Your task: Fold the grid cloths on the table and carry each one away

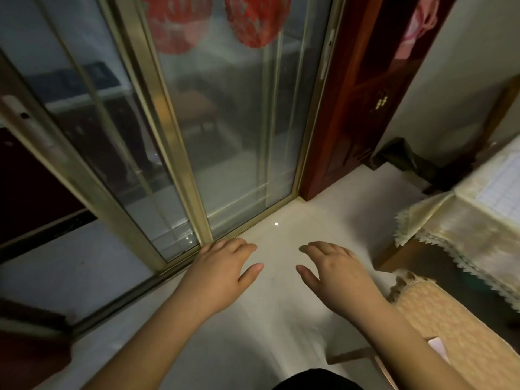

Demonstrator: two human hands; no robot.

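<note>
White grid cloth lies flat on the lace-covered table at far right | left hand and right hand held out empty, palms down, fingers loosely spread, well apart from the cloth, over pale floor tiles | glass sliding door ahead

Cream lace-edged tablecloth, pale grid cloth; white floor, red paper cut-outs

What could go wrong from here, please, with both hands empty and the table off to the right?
1. Both hands, left hand and right hand, are open and empty over the floor, facing the glass door; walking on could hit it.
2. The grid cloth lies at the table edge of view, easily overlooked.
</note>
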